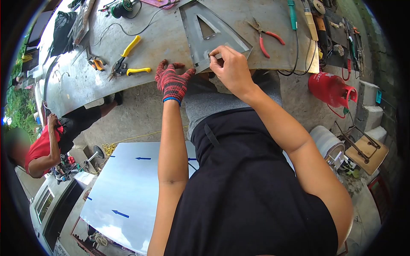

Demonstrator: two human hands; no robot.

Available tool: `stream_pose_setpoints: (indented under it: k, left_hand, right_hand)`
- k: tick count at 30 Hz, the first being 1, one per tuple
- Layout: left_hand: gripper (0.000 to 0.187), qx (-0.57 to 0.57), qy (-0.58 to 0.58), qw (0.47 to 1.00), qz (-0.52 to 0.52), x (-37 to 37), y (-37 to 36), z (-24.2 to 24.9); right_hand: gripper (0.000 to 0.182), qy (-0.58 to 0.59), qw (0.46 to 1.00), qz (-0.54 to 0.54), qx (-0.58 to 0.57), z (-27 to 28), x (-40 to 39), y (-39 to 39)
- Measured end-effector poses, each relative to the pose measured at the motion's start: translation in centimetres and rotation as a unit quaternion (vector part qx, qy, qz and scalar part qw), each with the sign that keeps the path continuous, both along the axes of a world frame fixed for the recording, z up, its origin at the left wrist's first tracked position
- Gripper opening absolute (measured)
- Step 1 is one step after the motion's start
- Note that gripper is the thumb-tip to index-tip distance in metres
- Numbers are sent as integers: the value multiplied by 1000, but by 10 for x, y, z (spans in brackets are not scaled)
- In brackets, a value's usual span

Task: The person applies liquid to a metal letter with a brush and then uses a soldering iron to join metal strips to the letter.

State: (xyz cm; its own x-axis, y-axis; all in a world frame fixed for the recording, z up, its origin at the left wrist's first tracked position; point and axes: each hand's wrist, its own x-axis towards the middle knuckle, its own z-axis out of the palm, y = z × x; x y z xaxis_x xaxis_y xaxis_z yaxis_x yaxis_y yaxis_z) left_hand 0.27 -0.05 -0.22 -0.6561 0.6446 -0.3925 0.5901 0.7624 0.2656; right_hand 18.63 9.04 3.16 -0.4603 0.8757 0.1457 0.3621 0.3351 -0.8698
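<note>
A grey metal letter A (197, 44) with a triangular hole lies on the metal table (162, 42). My left hand (174, 81), in a red and black knitted glove, rests at the table's front edge beside the letter's lower left corner, fingers spread. Bare, my right hand (230, 68) is over the letter's lower part, thumb and forefinger pinched; what they hold is too small to name. Red-handled pliers (265, 38) lie open right of the letter. To the left are yellow-handled snips (124, 59) and orange-handled pliers (96, 62).
A green-handled tool (292, 15) with a black cable lies at the table's right. A red gas cylinder (329, 88) stands beyond the right edge. Another person (45, 149) in red is at the left. A shiny sheet (124, 183) with blue arrows lies behind me.
</note>
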Motion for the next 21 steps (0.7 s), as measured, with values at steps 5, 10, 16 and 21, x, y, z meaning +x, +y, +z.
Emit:
stream_pose_setpoints:
  k: [5,10,16,21]
  left_hand:
    - [55,-6,-8,1000,6,2,1,4]
    - [53,20,2,1000,-5,-2,-4,-6]
    - [50,18,-12,1000,4,1,-2,2]
    - [54,32,-12,999,-1,-2,-2,-6]
  right_hand:
    - [7,-8,1000,-2,-5,3,0,1]
    - [8,-8,1000,-20,-2,20,5,14]
    - [9,30,975,-176,131,47,25,121]
    - [14,-88,938,-258,213,33,32,235]
